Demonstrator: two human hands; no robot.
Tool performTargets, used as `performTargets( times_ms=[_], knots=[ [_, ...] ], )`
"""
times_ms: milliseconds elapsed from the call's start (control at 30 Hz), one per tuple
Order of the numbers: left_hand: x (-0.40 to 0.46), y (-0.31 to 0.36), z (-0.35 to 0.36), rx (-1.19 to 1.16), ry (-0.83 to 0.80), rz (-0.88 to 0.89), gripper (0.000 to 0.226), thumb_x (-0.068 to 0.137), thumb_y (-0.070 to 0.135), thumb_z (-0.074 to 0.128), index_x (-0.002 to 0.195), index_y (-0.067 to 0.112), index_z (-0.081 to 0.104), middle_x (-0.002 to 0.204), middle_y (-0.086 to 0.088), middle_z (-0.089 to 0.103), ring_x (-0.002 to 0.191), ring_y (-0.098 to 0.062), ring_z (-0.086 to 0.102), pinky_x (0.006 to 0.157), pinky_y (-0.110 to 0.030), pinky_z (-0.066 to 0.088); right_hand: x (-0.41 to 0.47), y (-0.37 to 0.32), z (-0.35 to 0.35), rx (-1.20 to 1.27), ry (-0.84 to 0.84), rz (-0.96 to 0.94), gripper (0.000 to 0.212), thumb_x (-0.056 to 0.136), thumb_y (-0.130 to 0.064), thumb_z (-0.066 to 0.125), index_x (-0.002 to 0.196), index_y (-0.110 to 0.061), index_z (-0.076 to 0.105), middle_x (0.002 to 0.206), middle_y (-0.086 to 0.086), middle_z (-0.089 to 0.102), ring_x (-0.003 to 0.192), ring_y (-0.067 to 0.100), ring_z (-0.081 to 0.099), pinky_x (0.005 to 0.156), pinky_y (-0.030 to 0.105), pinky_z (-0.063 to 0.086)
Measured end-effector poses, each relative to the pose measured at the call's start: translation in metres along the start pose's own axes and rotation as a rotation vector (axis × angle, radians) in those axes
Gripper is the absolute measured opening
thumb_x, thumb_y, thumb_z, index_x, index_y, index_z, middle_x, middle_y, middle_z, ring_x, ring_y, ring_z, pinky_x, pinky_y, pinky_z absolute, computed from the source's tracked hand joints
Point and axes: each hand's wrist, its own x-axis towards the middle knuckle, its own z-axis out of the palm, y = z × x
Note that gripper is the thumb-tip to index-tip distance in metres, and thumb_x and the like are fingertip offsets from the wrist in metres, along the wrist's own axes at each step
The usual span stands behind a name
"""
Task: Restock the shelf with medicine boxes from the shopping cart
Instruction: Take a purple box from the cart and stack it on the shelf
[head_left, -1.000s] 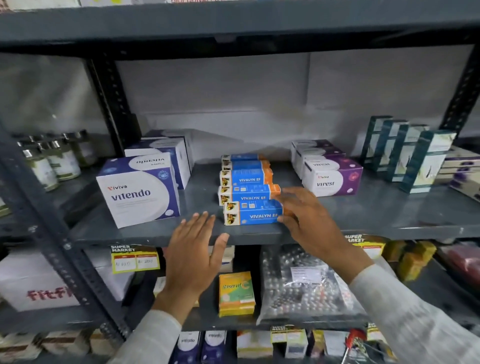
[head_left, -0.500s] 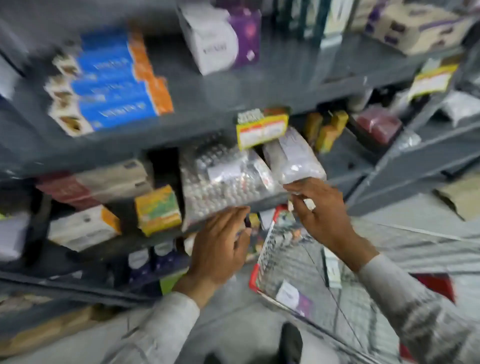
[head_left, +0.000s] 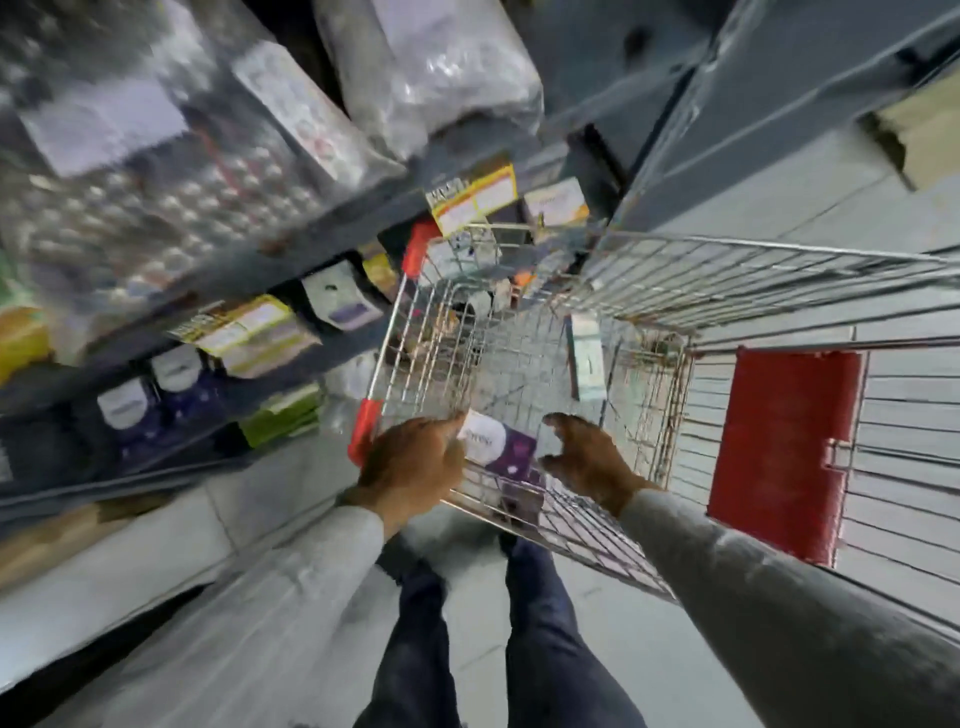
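Both hands open, holding nothing: left hand (head_left: 410, 462) and right hand (head_left: 589, 457) flank purple-white medicine box (head_left: 501, 447) at near end of shopping cart (head_left: 649, 291). Box looks light, stiff cardboard; grip opposite side faces.

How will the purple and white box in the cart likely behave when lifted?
The purple and white box looks like rigid carton, so probably stiff and light. Its flat faces suit a two-sided grip by left hand and right hand; rolling seems unlikely.
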Motion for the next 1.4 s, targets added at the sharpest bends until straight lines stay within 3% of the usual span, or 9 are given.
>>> performTargets(
  times_ms=[167,333,467,600,867,967,1100,1333,1400],
  knots=[
    [-0.008,-0.006,0.006,0.080,0.112,0.044,0.053,0.095,0.041,0.035,0.138,0.028,0.064,0.140,0.007,0.068,0.127,-0.015,0.064,0.124,-0.046,0.026,0.029,0.012,0.042,-0.107,-0.072,-0.209,0.086,0.083,-0.031,0.080,0.154,-0.017,0.033,0.139,0.014,0.055,0.117,0.032,0.064,0.094,0.034,0.052],
    [-0.004,-0.005,0.006,0.053,0.103,0.020,0.059,0.093,0.043,0.037,0.143,0.023,0.062,0.148,0.003,0.062,0.137,-0.014,0.057,0.119,-0.049,0.038,0.047,0.015,0.059,-0.140,-0.064,-0.266,0.099,0.079,-0.042,0.078,0.157,-0.020,0.021,0.142,0.017,0.049,0.117,0.038,0.061,0.094,0.050,0.058],
    [-0.002,-0.011,0.011,0.061,0.109,0.013,0.060,0.093,0.043,0.038,0.144,0.023,0.060,0.150,0.003,0.060,0.144,-0.012,0.048,0.118,-0.035,0.037,0.055,0.017,0.065,-0.199,-0.033,-0.309,0.096,0.077,-0.049,0.068,0.156,-0.020,0.022,0.138,0.015,0.050,0.112,0.037,0.059,0.083,0.049,0.059],
    [0.000,-0.013,0.012,0.084,0.102,0.005,0.062,0.092,0.046,0.037,0.145,0.025,0.060,0.150,0.004,0.060,0.145,-0.011,0.047,0.117,-0.037,0.036,0.062,0.019,0.054,-0.270,-0.008,-0.374,0.087,0.076,-0.052,0.059,0.151,-0.021,0.027,0.131,0.010,0.054,0.111,0.031,0.059,0.079,0.045,0.060],
    [-0.003,-0.013,0.012,0.067,0.139,-0.007,0.060,0.090,0.047,0.040,0.141,0.026,0.063,0.146,0.004,0.063,0.141,-0.013,0.052,0.110,-0.033,0.030,0.065,0.034,0.044,-0.384,0.148,-0.419,0.107,0.071,-0.047,0.081,0.155,-0.011,0.025,0.151,0.015,0.039,0.138,0.035,0.042,0.089,0.047,0.060],
    [-0.003,-0.012,0.011,0.035,0.137,0.007,0.061,0.090,0.046,0.040,0.141,0.023,0.063,0.146,0.001,0.064,0.141,-0.016,0.052,0.112,-0.038,0.041,0.064,0.039,0.048,-0.404,0.139,-0.391,0.115,0.068,-0.051,0.082,0.157,-0.012,0.021,0.149,0.015,0.041,0.135,0.034,0.045,0.090,0.046,0.059],
    [-0.002,-0.013,0.014,0.012,0.140,0.025,0.062,0.090,0.048,0.038,0.144,0.024,0.059,0.148,0.001,0.062,0.141,-0.017,0.052,0.112,-0.039,0.044,0.062,0.035,0.047,-0.307,0.166,-0.316,0.092,0.077,-0.033,0.080,0.151,-0.015,0.029,0.138,0.011,0.053,0.120,0.028,0.056,0.087,0.047,0.062],
    [-0.029,0.011,-0.026,-0.071,0.217,0.073,0.053,0.106,0.045,0.043,0.155,0.026,0.045,0.159,0.004,0.049,0.147,-0.014,0.043,0.124,-0.042,0.024,-0.015,-0.011,-0.033,-0.208,0.312,-0.357,0.091,0.073,-0.032,0.077,0.152,-0.014,0.036,0.138,0.007,0.055,0.118,0.024,0.057,0.100,0.038,0.053],
    [-0.054,0.025,-0.065,-0.135,0.346,0.112,0.051,0.106,0.041,0.047,0.154,0.025,0.047,0.159,0.003,0.050,0.148,-0.014,0.043,0.120,-0.044,0.036,-0.058,-0.035,-0.075,-0.205,0.373,-0.410,0.094,0.070,-0.032,0.079,0.153,-0.013,0.040,0.140,0.007,0.055,0.119,0.026,0.058,0.102,0.035,0.051]
  ],
)
